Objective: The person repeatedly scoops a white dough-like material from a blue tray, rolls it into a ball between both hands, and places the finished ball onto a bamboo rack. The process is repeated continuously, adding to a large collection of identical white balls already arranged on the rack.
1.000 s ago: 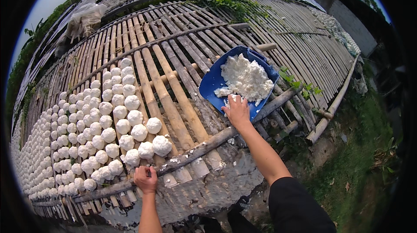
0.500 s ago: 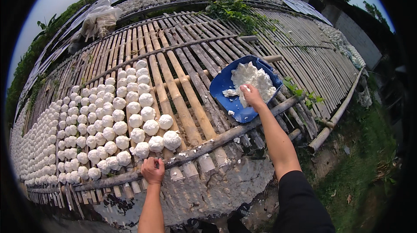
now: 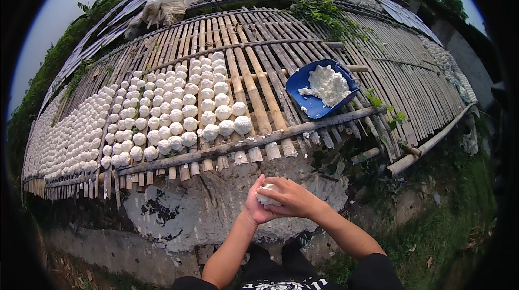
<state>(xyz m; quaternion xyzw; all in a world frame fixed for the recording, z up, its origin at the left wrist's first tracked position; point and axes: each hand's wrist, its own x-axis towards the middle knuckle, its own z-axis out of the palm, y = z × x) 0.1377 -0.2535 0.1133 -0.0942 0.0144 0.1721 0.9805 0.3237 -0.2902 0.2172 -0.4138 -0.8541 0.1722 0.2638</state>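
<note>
A lump of crumbly white dough (image 3: 268, 195) is pressed between my two palms, in front of the rack's near edge. My left hand (image 3: 254, 205) cups it from the left and below. The fingers of my right hand (image 3: 295, 199) wrap over its top and right side, covering much of it. Rows of rough white balls (image 3: 177, 129) rest on the bamboo slat rack (image 3: 254, 90) to the left. On the slats at the right sits a blue plastic basin (image 3: 298, 97), tilted, with a heap of the white dough (image 3: 327, 85) in it.
A thick bamboo pole (image 3: 254, 141) runs along the rack's near edge, with white crumbs on it. Green vines (image 3: 321, 17) grow over the far slats. A plastic-wrapped bundle (image 3: 165, 6) lies at the far left. Cracked concrete (image 3: 216, 209) and grass (image 3: 432, 236) lie below.
My right hand has left the basin with a lump of dough. My left hand has come off the rack's edge to meet it, and both now close around the lump. The view has shifted.
</note>
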